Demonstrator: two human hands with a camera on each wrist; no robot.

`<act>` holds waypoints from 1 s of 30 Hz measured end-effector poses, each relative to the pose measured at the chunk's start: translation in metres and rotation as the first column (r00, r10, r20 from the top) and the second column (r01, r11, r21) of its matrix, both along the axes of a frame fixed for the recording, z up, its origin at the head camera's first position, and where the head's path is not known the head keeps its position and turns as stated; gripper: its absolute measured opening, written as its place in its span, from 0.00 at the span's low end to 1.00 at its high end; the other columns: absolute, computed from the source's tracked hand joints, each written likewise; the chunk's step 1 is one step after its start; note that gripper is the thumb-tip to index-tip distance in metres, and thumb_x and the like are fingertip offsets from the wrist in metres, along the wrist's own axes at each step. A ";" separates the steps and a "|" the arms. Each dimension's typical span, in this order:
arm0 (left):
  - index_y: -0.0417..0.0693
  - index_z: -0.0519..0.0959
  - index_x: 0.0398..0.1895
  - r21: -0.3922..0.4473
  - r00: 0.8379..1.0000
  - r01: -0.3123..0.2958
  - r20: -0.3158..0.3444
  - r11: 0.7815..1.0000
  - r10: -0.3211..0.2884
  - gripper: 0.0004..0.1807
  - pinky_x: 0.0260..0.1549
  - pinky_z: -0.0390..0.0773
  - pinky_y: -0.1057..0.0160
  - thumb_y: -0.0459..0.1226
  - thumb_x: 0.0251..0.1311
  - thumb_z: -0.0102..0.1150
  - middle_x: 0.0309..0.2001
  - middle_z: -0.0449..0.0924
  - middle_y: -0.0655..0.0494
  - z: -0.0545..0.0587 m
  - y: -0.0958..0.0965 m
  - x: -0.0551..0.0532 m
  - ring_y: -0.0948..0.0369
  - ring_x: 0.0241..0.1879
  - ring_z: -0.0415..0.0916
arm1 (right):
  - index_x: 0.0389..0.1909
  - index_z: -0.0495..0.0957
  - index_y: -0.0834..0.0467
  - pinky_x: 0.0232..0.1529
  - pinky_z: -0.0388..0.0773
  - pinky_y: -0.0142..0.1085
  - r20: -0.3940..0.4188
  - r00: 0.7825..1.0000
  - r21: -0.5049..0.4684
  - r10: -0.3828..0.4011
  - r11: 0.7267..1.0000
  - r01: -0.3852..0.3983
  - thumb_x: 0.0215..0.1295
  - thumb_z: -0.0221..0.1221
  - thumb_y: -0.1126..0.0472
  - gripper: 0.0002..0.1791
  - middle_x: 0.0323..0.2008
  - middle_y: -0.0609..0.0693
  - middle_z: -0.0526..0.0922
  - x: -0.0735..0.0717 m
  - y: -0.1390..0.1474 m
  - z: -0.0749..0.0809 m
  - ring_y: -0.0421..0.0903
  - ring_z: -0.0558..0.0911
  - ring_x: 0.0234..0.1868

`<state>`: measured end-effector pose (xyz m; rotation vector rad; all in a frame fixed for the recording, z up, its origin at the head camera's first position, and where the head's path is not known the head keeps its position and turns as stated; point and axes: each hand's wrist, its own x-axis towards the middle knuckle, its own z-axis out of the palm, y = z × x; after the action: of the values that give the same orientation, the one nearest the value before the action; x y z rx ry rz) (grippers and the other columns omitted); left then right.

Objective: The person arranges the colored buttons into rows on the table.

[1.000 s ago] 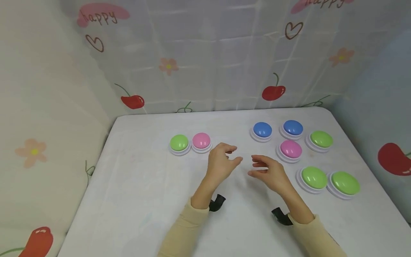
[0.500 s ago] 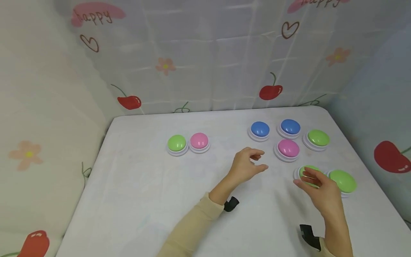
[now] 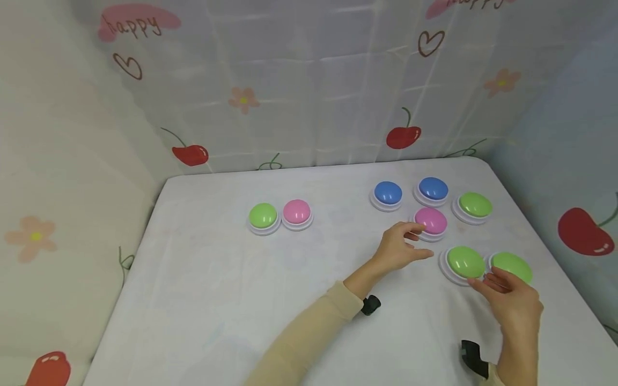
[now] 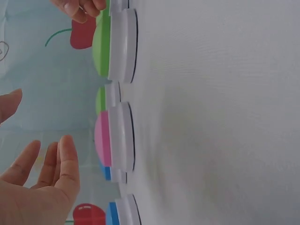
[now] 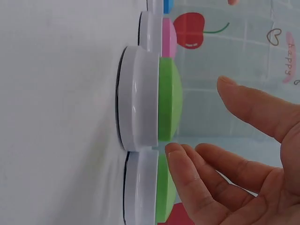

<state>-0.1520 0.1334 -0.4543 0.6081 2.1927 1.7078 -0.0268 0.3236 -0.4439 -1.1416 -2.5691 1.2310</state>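
Observation:
My left hand (image 3: pixel 399 247) hovers by the magenta push button (image 3: pixel 431 220), thumb and fingers apart with nothing between them; its fingertips overlap that button in the head view. My right hand (image 3: pixel 514 303) is over the near edge of the rightmost green push button (image 3: pixel 512 266), fingers relaxed and holding nothing. In the right wrist view its fingertips are close above the domes, near where the two green buttons meet. The other green push button (image 3: pixel 465 262) stands just left of it. Each button has a coloured dome on a round white base.
Two blue push buttons (image 3: pixel 388 193) and a third green button (image 3: pixel 475 205) stand behind the magenta one. At the left, a green button (image 3: pixel 263 216) and a pink button (image 3: pixel 296 212) sit side by side. A printed curtain (image 3: pixel 309 96) borders the white table (image 3: pixel 217 295).
Both hands have moved right, from the table's middle toward the right-hand group of buttons. The left now reaches the magenta button, the right the front green pair. The buttons keep their places.

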 end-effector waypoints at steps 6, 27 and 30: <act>0.43 0.79 0.55 -0.023 0.998 0.000 0.069 1.000 0.002 0.28 0.38 0.76 0.79 0.33 0.47 0.75 0.52 0.82 0.51 -0.010 0.018 -0.002 0.73 0.40 0.74 | 0.65 0.69 0.68 0.23 0.70 0.14 -0.002 0.999 -0.023 -0.033 0.999 0.033 0.56 0.70 0.55 0.39 0.32 0.43 0.87 0.000 0.006 -0.006 0.13 0.68 0.20; 0.49 0.76 0.62 -0.193 0.990 0.079 0.132 0.978 -0.054 0.36 0.43 0.74 0.79 0.33 0.45 0.76 0.53 0.81 0.57 -0.033 0.048 -0.004 0.70 0.46 0.75 | 0.68 0.66 0.67 0.27 0.66 0.12 0.014 1.000 -0.071 -0.001 0.997 0.002 0.56 0.70 0.59 0.40 0.50 0.59 0.84 -0.004 0.008 -0.026 0.12 0.68 0.22; 0.49 0.74 0.64 -0.232 0.985 0.138 0.134 0.963 -0.109 0.37 0.45 0.73 0.79 0.33 0.46 0.75 0.54 0.81 0.58 -0.034 0.050 -0.005 0.71 0.49 0.76 | 0.68 0.66 0.66 0.27 0.66 0.12 0.002 1.000 -0.066 -0.002 0.998 0.002 0.56 0.70 0.59 0.40 0.49 0.58 0.85 -0.004 0.008 -0.028 0.12 0.69 0.23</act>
<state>-0.1571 0.1831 -0.4878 0.5514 2.1827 1.3529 -0.0309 0.3314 -0.4720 -1.1571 -2.5458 1.3245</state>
